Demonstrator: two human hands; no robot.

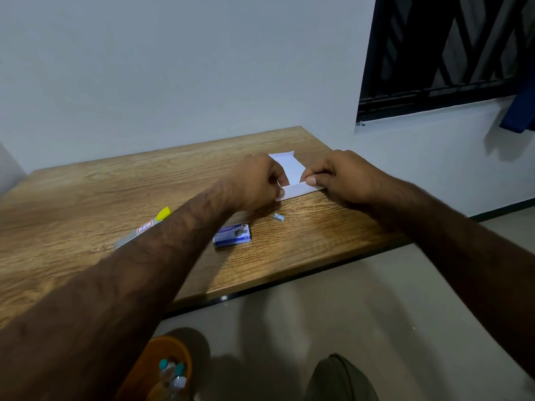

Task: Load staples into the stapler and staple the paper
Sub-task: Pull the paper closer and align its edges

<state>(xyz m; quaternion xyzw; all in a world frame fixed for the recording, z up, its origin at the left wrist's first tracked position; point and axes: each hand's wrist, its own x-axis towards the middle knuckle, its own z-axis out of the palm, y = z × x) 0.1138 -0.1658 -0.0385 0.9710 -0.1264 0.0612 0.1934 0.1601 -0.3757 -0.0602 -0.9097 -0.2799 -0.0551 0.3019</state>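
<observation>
Left hand and right hand fold paper.

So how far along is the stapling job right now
Done: hard to tell; a small loose staple strip lies beside the blue staple box, so staples are out. In hand: the left hand and right hand both pinch the white paper sheet, folding its near edge. Left: the yellow-tipped silver stapler lies untouched on the wooden table, so stapling remains.
</observation>
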